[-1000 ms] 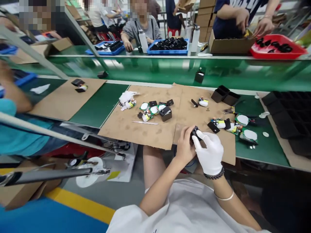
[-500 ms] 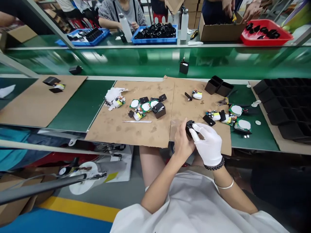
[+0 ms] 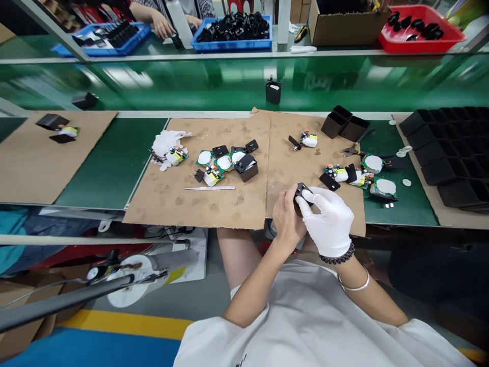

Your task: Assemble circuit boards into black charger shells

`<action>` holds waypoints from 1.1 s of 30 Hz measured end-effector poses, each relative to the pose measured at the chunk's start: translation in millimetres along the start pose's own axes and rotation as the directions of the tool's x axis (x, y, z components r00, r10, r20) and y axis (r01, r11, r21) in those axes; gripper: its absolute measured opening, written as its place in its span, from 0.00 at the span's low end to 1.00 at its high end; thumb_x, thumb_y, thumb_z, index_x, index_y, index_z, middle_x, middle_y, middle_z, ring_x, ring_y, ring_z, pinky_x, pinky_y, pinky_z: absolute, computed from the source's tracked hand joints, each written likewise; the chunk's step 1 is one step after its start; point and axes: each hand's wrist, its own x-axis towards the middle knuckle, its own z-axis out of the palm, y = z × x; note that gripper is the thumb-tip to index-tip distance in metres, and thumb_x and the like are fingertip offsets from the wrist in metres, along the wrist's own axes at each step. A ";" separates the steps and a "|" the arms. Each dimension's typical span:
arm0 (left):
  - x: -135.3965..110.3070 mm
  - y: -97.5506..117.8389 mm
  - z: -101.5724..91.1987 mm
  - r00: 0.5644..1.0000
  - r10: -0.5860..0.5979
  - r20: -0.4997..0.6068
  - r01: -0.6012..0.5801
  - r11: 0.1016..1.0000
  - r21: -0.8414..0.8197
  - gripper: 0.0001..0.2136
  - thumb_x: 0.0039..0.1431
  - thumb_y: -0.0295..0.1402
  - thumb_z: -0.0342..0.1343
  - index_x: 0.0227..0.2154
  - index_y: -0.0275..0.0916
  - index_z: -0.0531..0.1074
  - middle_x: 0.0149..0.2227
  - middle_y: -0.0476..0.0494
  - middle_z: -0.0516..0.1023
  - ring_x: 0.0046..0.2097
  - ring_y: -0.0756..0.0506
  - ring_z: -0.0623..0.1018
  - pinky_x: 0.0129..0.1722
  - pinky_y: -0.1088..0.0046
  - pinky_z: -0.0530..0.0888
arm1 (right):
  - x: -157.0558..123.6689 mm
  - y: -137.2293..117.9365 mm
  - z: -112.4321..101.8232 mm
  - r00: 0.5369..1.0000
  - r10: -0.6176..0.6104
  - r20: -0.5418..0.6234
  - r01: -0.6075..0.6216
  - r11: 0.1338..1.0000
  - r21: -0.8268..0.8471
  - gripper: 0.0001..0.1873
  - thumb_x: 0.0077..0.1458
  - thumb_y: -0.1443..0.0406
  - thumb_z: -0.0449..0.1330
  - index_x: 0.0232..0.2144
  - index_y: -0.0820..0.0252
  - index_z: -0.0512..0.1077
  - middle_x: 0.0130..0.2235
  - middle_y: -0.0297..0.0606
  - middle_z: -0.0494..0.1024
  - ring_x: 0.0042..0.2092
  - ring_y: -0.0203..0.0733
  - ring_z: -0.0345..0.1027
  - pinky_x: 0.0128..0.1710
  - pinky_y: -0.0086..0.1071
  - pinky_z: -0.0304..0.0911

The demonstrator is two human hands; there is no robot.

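Both of my hands grip one small black plastic charger housing (image 3: 302, 192) over the near edge of the cardboard sheet (image 3: 248, 204). My bare left hand (image 3: 286, 219) wraps it from the left. My right hand (image 3: 329, 223), in a white glove, pinches it from the right with fingers curled over its top. Just right of my hands lie green circuit boards with white discs (image 3: 373, 163) and a flat black cover (image 3: 329, 181). To the left sit more boards and an open black housing (image 3: 247, 167) beside a thin metal strip (image 3: 210, 188).
Empty black housings (image 3: 344, 122) and black trays (image 3: 451, 153) sit at the right. A green conveyor (image 3: 214, 81) carries a black housing (image 3: 273, 92). Beyond it are blue bins (image 3: 233, 28), a red bin (image 3: 420, 25), a cardboard box (image 3: 344, 23) and other people's hands.
My view has tilted down and shifted, so the bench sits higher in the frame. Both hands stay closed on the black housing, with the gloved fingers shifting slightly over its top.
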 end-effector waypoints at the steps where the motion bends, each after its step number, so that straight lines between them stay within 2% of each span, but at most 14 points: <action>1: 0.1 0.4 0.2 1.000 0.002 -0.007 -0.002 1.000 0.004 0.21 0.66 0.39 0.54 0.59 0.39 0.63 0.48 0.35 0.77 0.48 0.39 0.79 0.47 0.63 0.76 | 0.1 0.4 -0.2 1.000 0.000 0.010 0.000 1.000 -0.005 0.08 0.61 0.62 0.63 0.33 0.56 0.81 0.40 0.42 0.85 0.39 0.46 0.79 0.37 0.36 0.72; 6: 0.0 -1.0 -1.8 0.995 0.093 -0.022 -0.093 0.996 -0.004 0.22 0.67 0.40 0.52 0.60 0.37 0.62 0.51 0.33 0.76 0.51 0.39 0.78 0.49 0.63 0.76 | 3.4 5.1 -3.7 0.996 -0.064 0.060 0.064 0.998 0.000 0.07 0.62 0.62 0.63 0.35 0.56 0.81 0.41 0.40 0.85 0.40 0.44 0.79 0.37 0.33 0.70; 10: -0.8 -5.2 -1.0 0.991 0.120 -0.054 -0.122 0.992 -0.033 0.22 0.65 0.39 0.54 0.59 0.37 0.62 0.51 0.33 0.76 0.54 0.38 0.77 0.51 0.60 0.76 | 7.3 10.4 -9.4 0.976 -0.101 0.192 0.104 0.995 -0.003 0.07 0.62 0.61 0.62 0.34 0.56 0.80 0.39 0.40 0.84 0.36 0.42 0.77 0.32 0.31 0.67; 12: -0.6 -6.5 0.5 0.992 0.107 -0.062 -0.109 0.993 -0.040 0.22 0.62 0.38 0.57 0.57 0.37 0.64 0.50 0.33 0.76 0.54 0.38 0.77 0.51 0.59 0.76 | 5.9 15.1 -10.7 0.957 -0.109 0.269 0.097 0.994 0.055 0.06 0.61 0.62 0.63 0.38 0.56 0.79 0.39 0.39 0.83 0.36 0.41 0.77 0.31 0.30 0.67; 15: 0.8 -7.6 2.1 0.998 0.048 -0.034 -0.049 0.998 -0.038 0.22 0.58 0.37 0.62 0.54 0.39 0.66 0.49 0.34 0.77 0.53 0.36 0.78 0.53 0.56 0.76 | -0.6 24.3 -7.2 0.939 -0.109 0.327 0.067 0.988 0.139 0.14 0.59 0.63 0.63 0.48 0.55 0.77 0.43 0.39 0.83 0.40 0.43 0.78 0.34 0.31 0.71; 18: 3.2 -8.9 -1.9 1.000 0.014 0.016 -0.013 0.998 -0.059 0.21 0.58 0.35 0.61 0.53 0.40 0.67 0.50 0.34 0.78 0.55 0.36 0.77 0.55 0.55 0.75 | -5.4 31.7 -1.0 0.950 -0.114 0.291 0.063 0.982 0.178 0.14 0.60 0.63 0.62 0.48 0.56 0.76 0.42 0.40 0.84 0.40 0.44 0.79 0.37 0.33 0.73; 21: 7.0 -10.7 -13.9 0.994 0.019 0.108 0.001 0.983 -0.183 0.24 0.58 0.35 0.62 0.57 0.41 0.65 0.54 0.34 0.76 0.57 0.38 0.76 0.58 0.57 0.74 | -4.6 34.2 -0.4 0.970 -0.172 0.172 0.134 0.968 0.211 0.11 0.60 0.62 0.61 0.44 0.58 0.77 0.39 0.40 0.84 0.39 0.45 0.80 0.39 0.35 0.75; 23: 10.3 -12.2 -23.0 0.986 0.000 0.164 0.059 0.933 -0.355 0.30 0.60 0.36 0.62 0.63 0.43 0.59 0.55 0.35 0.74 0.58 0.40 0.76 0.61 0.58 0.73 | -2.9 34.3 -3.0 0.983 -0.161 0.085 0.142 0.971 0.193 0.11 0.60 0.62 0.62 0.44 0.57 0.77 0.42 0.41 0.84 0.42 0.46 0.80 0.43 0.37 0.76; 25: 13.5 -14.2 -29.0 0.988 -0.059 0.143 0.127 0.839 -0.529 0.30 0.64 0.38 0.59 0.65 0.47 0.56 0.53 0.38 0.74 0.57 0.42 0.77 0.62 0.60 0.72 | -1.4 34.5 -5.3 0.991 -0.124 0.047 0.115 0.980 0.163 0.10 0.60 0.63 0.62 0.44 0.57 0.77 0.43 0.42 0.84 0.43 0.47 0.81 0.43 0.37 0.75; 29: 17.6 -18.1 -28.3 0.972 -0.232 0.033 0.184 0.669 -0.720 0.20 0.66 0.40 0.57 0.59 0.47 0.64 0.48 0.42 0.75 0.54 0.44 0.79 0.60 0.61 0.74 | 3.2 35.4 -10.3 0.978 -0.173 0.119 0.150 0.973 0.177 0.06 0.61 0.65 0.60 0.39 0.57 0.77 0.37 0.40 0.84 0.36 0.45 0.80 0.35 0.34 0.74; 33: 20.2 -18.2 -24.8 0.945 -0.325 0.030 0.226 0.583 -0.781 0.16 0.62 0.40 0.61 0.52 0.45 0.71 0.47 0.43 0.77 0.53 0.44 0.79 0.60 0.62 0.75 | 2.7 36.1 -17.7 0.983 -0.157 0.090 0.140 0.975 0.173 0.08 0.60 0.65 0.62 0.42 0.57 0.77 0.42 0.41 0.84 0.40 0.45 0.80 0.39 0.34 0.74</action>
